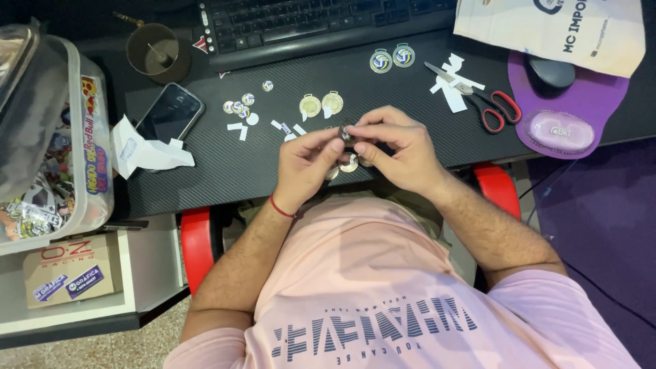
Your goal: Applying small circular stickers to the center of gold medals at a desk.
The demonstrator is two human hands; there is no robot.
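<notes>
Both hands meet at the front edge of a black desk [273,171]. My left hand [309,164], with a red string on its wrist, and my right hand [396,147] pinch a small round medal [346,132] between their fingertips. More gold medals [350,164] lie right under the hands. Two gold medals [321,104] lie just beyond, and two medals with ball stickers [391,59] lie nearer the keyboard. Small round stickers [239,106] and white paper scraps [287,128] are scattered to the left.
Red-handled scissors [478,99] lie on paper scraps at right, by a purple mouse pad [581,102] with a mouse [551,72]. A keyboard [307,24], a phone [171,113], a dark cup [154,51], a clear plastic box [48,137] and a white bag [560,27] ring the desk.
</notes>
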